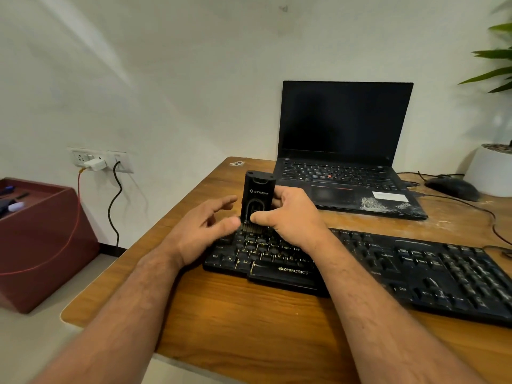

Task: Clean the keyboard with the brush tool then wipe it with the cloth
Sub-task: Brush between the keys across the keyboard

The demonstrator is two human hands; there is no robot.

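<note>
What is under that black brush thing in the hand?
Under the brush tool, held upright by the right hand, its bristles meet the upper left keys of the keyboard. The left hand and right hand cover the neighbouring keys, so any dust there is hidden.

My wooden tabletop carried the black keyboard near its front edge. Behind it, toward the back edge, sat the open laptop — its palm rest dusty — and by the right edge a black mouse and a white plant pot.
</note>
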